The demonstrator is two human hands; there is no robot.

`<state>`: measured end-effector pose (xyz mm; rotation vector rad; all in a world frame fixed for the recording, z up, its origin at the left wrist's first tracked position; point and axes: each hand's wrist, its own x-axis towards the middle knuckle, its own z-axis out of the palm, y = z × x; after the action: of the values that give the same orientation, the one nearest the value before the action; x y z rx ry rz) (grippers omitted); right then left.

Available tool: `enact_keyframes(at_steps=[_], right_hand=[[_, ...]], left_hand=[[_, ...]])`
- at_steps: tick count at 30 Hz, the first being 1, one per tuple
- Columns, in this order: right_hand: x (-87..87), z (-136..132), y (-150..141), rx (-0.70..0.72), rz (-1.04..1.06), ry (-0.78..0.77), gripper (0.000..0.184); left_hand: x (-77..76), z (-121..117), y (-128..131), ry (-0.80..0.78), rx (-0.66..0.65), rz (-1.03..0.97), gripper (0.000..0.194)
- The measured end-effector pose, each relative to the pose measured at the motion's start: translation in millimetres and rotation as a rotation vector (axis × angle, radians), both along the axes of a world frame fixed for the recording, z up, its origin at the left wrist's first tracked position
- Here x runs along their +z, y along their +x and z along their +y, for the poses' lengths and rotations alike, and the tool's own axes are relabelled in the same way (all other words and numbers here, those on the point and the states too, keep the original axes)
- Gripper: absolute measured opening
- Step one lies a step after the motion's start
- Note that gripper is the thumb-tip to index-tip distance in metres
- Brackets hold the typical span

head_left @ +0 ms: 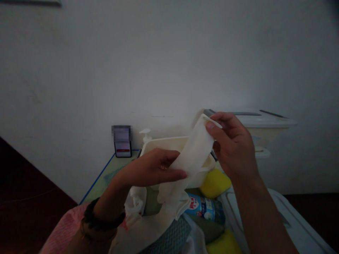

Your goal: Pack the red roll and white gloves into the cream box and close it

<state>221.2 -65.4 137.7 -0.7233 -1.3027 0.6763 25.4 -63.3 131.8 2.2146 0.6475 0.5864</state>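
Observation:
A limp white glove [192, 155] is stretched between both hands in front of a pale wall. My right hand [233, 144] pinches its upper cuff edge between thumb and fingers. My left hand [153, 167] grips the glove lower down, fingers closed across it, and the glove's fingers dangle below. A dark beaded bracelet [102, 217] circles my left wrist.
Behind the hands stands a cream plastic basin [169, 143] with a pump dispenser [145, 134] beside it. Below lie a yellow sponge [214, 183], a blue-labelled bottle [203, 208], a grey-green cloth [172, 240] and a pink cloth [63, 231]. A small dark box [122, 144] and a white appliance [261, 128] sit by the wall.

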Motion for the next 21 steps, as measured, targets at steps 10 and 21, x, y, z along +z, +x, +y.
enact_keyframes(at_steps=[10, 21], right_hand=[[5.5, 0.8, 1.3, -0.057, 0.269, 0.037, 0.015], [6.8, 8.2, 11.0, -0.107, 0.334, -0.027, 0.017]], left_hand=[[-2.8, 8.2, -7.6, -0.208, -0.054, 0.021, 0.037], [-1.3, 9.6, -16.3, -0.332, -0.012, 0.063, 0.032]])
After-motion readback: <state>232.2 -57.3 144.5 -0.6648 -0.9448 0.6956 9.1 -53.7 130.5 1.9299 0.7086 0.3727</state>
